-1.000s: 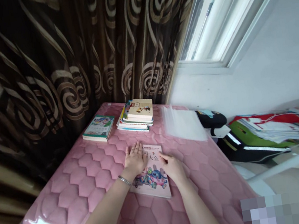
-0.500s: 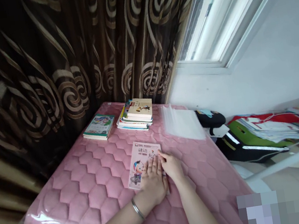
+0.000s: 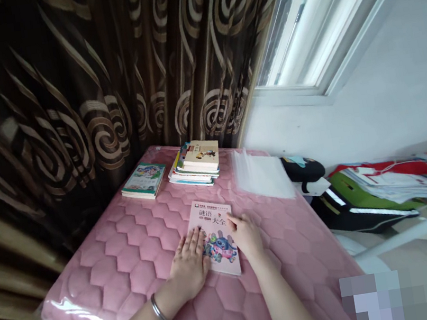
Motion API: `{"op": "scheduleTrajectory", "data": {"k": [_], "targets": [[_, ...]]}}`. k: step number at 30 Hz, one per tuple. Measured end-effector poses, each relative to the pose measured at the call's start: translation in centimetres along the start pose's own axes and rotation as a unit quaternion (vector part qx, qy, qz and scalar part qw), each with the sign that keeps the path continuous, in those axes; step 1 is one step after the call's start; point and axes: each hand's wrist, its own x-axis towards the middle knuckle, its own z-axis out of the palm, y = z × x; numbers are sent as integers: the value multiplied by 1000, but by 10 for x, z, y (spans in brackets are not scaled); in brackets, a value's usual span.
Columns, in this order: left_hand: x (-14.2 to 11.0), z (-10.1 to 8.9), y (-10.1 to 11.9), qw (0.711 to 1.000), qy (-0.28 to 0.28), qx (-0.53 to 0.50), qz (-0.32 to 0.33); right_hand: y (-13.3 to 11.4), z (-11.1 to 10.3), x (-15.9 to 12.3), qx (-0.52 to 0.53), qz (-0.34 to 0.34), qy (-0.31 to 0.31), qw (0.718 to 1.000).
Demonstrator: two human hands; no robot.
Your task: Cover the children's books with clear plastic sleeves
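Note:
A pale pink book (image 3: 212,214) with Chinese lettering and cartoon figures lies face up in front of me. My left hand (image 3: 189,263), with a silver bangle at the wrist, rests flat along the book's left edge, fingers stretched out. At the opposite edge, my right hand (image 3: 246,234) has its fingers curled, and its fingertips touch the cover near the upper right corner. Its thumb is hard to make out. Beneath everything is a pink quilted-pattern table surface (image 3: 143,277) under a clear cover.
Farther back stand a stack of books (image 3: 201,162) and, to its left, a green-edged book pile (image 3: 143,181). Clear plastic sleeves (image 3: 263,175) lie at the back right. Beyond the right edge are a black and green bag (image 3: 347,199) and papers. A patterned curtain (image 3: 105,80) hangs behind.
My left hand has slid left from the middle of the cover to its left edge, uncovering the cartoon figures. My right hand stays at the right edge.

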Motion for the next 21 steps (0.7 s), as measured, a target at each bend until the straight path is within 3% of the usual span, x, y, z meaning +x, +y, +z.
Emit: {"op": "scheduleTrajectory", "data": {"k": [3,7,9,12,14,18,21], "targets": [[1,-1,2,1000,-8,5,0,-25,-1,-8,-5,-91,24,996],[3,-4,4,999,-39,-4,-12,-53,9,-9,46,-291,-72,953],[3,-5,2,999,-46,-11,-16,-51,15,-1,23,-278,-109,954],[2,-8,3,999,-47,-24,-14,-31,18,19,-12,-151,-141,978],[4,-8,8,997,-55,-32,-33,-17,20,29,-13,-104,-155,982],[25,-6,27,992,-80,-35,-91,-8,25,33,-3,-99,-147,984],[57,-3,35,992,-92,-54,-68,-9,29,30,-4,-100,-131,986]]}}
